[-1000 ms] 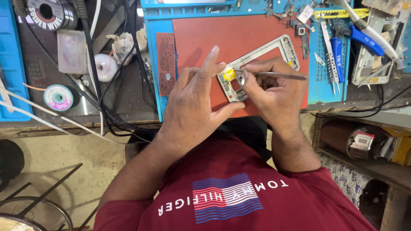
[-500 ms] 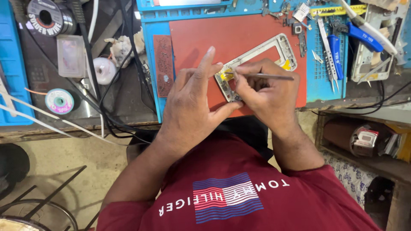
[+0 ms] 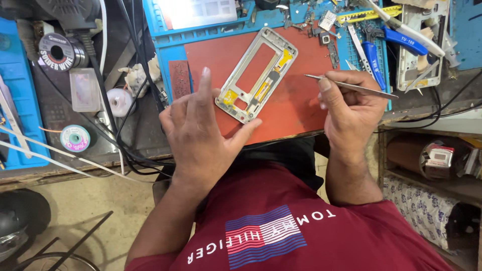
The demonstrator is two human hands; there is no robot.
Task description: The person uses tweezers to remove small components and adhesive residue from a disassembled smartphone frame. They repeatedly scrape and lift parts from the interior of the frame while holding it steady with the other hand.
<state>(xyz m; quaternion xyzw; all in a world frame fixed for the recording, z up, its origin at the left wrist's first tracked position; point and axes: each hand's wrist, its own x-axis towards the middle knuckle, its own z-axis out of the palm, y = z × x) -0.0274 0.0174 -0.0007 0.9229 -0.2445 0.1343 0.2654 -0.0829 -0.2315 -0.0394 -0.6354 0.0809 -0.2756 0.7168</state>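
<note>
Head view, looking down over a red shirt at a cluttered workbench.

Silver metal phone mid-frame with yellow flex strips (image 3: 257,75) lies flat and slanted on the reddish-brown rubber work mat (image 3: 296,108), near the mat's middle, its lower end toward the near edge.

Left hand (image 3: 203,135): open, fingers spread, index finger raised and pointing away from the body. Thumb tip touches the frame's lower corner; the palm sits over the mat's near left corner. It grips nothing.

Right hand (image 3: 349,108): closed in a pinch on thin steel tweezers (image 3: 351,86), thumb and forefinger clamped on the shaft. Tweezer tips point left toward the frame, just beside its right edge, apart from it. The hand hovers over the mat's near right corner.

Around the mat: blue silicone tray (image 3: 160,30) bordering it on the left and far sides. Blue-handled pliers (image 3: 374,57) and a yellow utility knife (image 3: 369,14) lie off the far right corner. A spool of solder wire (image 3: 57,50) sits well left; a small teal-rimmed reel (image 3: 75,138) lies nearer the bench's front edge.
</note>
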